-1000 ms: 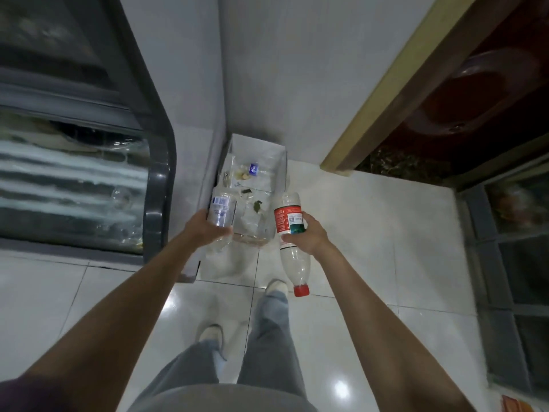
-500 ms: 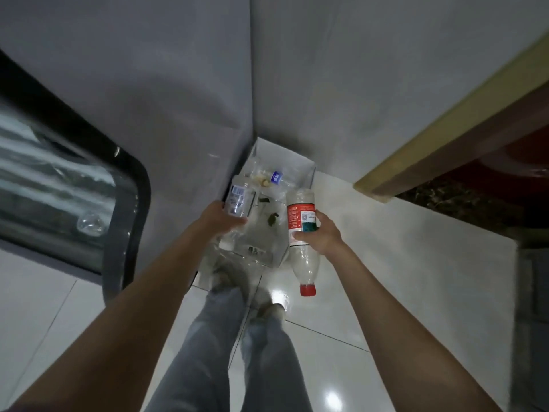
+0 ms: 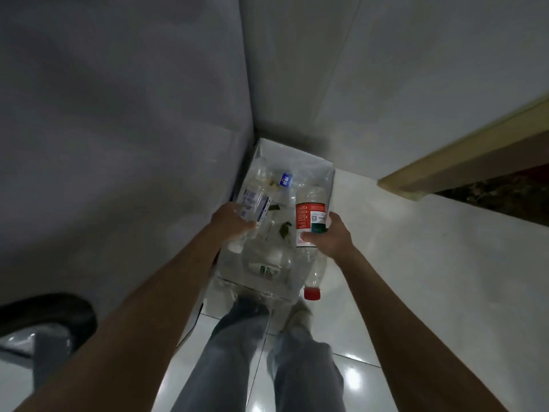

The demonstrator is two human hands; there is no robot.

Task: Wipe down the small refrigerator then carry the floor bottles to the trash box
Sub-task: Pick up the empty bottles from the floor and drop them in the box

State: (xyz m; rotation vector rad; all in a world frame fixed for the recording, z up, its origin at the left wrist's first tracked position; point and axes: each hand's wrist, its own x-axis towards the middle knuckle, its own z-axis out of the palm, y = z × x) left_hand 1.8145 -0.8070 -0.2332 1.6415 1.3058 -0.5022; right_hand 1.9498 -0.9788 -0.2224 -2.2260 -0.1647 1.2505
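The person's legs [image 3: 261,361] stood on the glossy tiled floor [image 3: 416,278]. Beyond them, the left hand [image 3: 231,223] grasped a clear bottle [image 3: 252,206] with a blue-and-white label, its fingers curled round it, while the right hand [image 3: 332,237] grasped a red-labelled bottle [image 3: 310,217] (red cap pointing down). Both were held over the white trash box [image 3: 297,157], which sat in the wall corner and contained other clear bottles.
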